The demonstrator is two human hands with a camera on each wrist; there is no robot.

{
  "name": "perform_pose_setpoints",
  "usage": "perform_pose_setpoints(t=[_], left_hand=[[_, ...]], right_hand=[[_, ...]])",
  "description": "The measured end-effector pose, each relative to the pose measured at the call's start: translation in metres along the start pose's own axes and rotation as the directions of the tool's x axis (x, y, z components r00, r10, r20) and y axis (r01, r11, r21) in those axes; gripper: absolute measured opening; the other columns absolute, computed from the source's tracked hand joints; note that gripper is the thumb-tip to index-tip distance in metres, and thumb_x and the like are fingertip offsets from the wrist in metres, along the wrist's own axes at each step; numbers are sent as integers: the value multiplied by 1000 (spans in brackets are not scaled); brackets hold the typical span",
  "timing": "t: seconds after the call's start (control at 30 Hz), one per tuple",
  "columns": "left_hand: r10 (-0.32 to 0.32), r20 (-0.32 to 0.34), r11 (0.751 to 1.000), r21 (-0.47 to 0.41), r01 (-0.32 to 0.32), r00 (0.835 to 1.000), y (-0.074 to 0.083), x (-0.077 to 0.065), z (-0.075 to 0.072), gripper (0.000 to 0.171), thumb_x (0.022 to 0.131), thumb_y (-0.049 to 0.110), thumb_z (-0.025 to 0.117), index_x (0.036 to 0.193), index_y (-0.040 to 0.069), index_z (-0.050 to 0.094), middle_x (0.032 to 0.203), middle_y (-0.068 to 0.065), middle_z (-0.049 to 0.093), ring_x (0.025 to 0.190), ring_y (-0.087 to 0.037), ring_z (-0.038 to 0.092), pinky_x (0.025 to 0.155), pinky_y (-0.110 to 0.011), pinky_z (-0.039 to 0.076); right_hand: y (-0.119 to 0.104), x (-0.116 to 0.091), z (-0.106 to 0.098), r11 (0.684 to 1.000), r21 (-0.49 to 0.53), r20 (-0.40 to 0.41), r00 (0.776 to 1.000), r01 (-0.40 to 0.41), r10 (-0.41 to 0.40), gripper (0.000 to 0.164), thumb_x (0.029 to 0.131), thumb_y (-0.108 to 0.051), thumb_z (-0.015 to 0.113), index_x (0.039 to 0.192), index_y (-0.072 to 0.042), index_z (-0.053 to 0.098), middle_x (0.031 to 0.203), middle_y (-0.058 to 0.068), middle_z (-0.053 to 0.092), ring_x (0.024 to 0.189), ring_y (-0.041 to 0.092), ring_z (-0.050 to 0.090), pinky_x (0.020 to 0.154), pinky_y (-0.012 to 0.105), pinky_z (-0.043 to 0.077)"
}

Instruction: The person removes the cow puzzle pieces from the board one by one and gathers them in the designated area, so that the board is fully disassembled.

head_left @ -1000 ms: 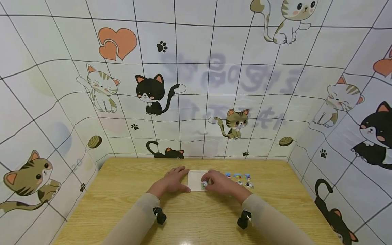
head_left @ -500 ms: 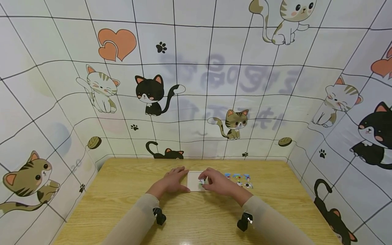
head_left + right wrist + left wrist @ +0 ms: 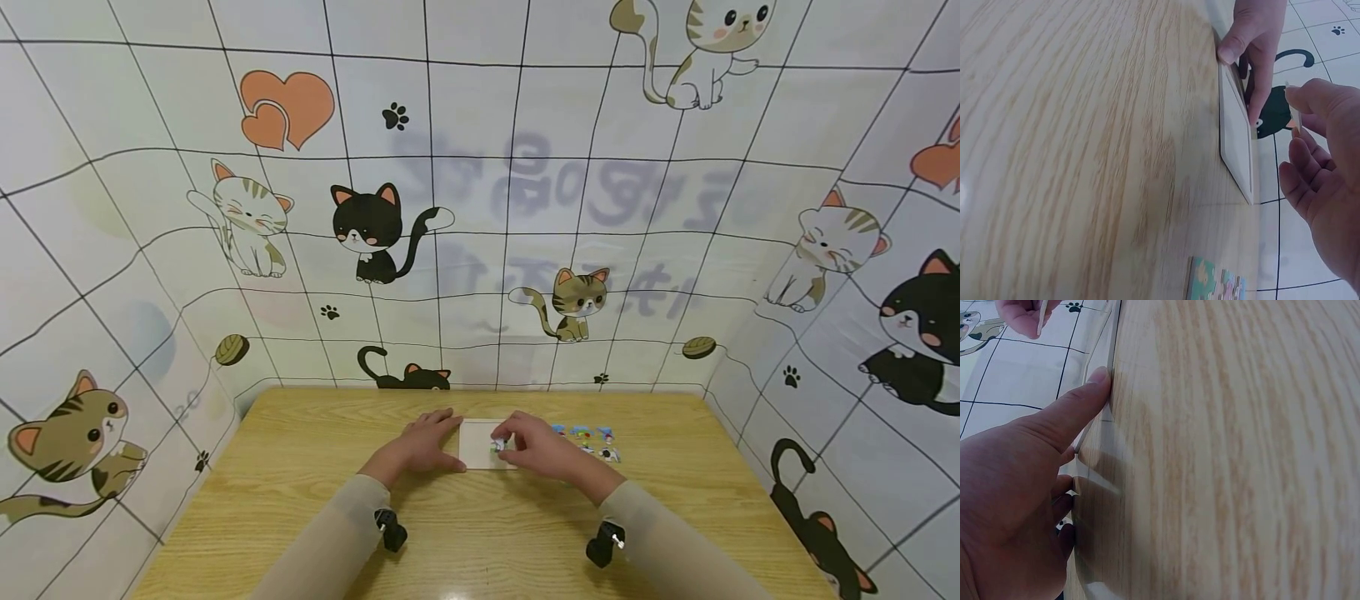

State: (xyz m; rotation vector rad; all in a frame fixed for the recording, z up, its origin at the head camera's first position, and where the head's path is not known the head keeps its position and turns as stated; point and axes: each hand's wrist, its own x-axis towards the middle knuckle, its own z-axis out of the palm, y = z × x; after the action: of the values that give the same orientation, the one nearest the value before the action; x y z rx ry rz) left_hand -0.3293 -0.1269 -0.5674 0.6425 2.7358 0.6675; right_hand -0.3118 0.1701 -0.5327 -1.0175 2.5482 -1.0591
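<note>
A shallow white puzzle tray (image 3: 474,446) lies on the table between my hands. My left hand (image 3: 422,444) rests at its left side, thumb and fingers extended, the thumb pressing on the rim in the left wrist view. Above the tray's right half my right hand (image 3: 537,447) pinches a small printed puzzle piece (image 3: 498,447) between thumb and fingers. The right wrist view shows that piece (image 3: 1296,116) nearly edge-on, held clear of the tray (image 3: 1234,128). My right hand covers part of the tray's right side.
Several loose puzzle pieces (image 3: 582,432) with colourful prints lie on the table right of the tray, partly behind my right hand. The wooden table (image 3: 480,533) ends at a cat-printed wall covering (image 3: 480,333) at the back and sides.
My right hand shifted a little left with the puzzle piece, then slightly back right. The piece's tilt changed somewhat in its fingers. My left hand stays at the tray's edge.
</note>
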Motion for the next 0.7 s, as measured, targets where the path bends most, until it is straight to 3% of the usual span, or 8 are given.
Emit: perform_pose_setpoints(t=[0.47,0.7], left_hand=[[9,-9,1000,17,-9,1000,-3,2,2,101,93,57,87,173,15,41,180,-16,28,165,-46,24,127,-72,25],[12,-12,1000,7,-12,1000,-2,2,2,102,93,57,87,173,14,41,180,-16,28,165,-46,24,127,-72,24]], right_hand=[[10,-18,-10,1000,31,-36,999,1,0,24,108,-15,75,132,-8,75,120,5,67,72,8,53,66,28,50],[17,-32,-17,999,35,-82,997,2,1,27,108,-12,75,133,-4,76,120,5,68,73,9,51,64,28,48]])
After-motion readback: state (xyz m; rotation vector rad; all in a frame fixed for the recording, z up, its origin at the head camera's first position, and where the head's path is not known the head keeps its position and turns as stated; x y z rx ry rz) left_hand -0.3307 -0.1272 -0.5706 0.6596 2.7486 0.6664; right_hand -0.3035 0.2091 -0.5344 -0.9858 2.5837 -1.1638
